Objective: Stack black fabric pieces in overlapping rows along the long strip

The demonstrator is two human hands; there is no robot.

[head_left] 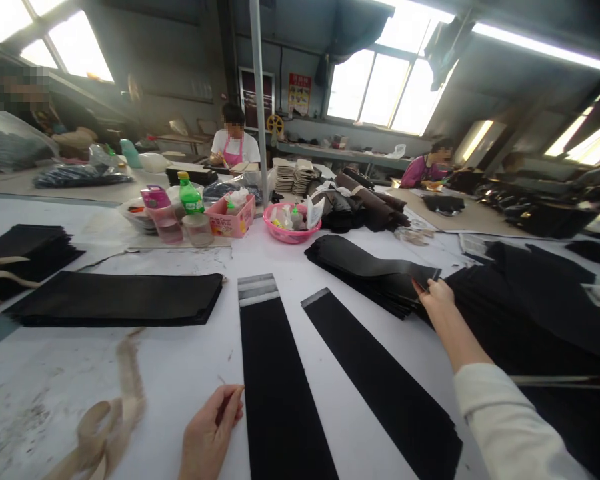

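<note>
My right hand [437,297] pinches the near right end of the top black sheet [365,257], which bends up from a stack of like pieces. My left hand [213,427] is closed, thumb against fingers, its tips at the left edge of a long black strip [280,380]. A thin sliver pokes out by these fingers, too small to name. That strip lies flat, with grey bands across its far end. To its right lies a second group of black strips [380,380], fanned slightly, with one grey band at the far end.
A black stack [120,300] and a curled beige ribbon [125,400] lie left. A pink basket [293,230], pink box [233,217] and green bottle [191,193] stand beyond, near a metal pole [260,100]. Black material [540,313] spreads right. Other people sit farther back.
</note>
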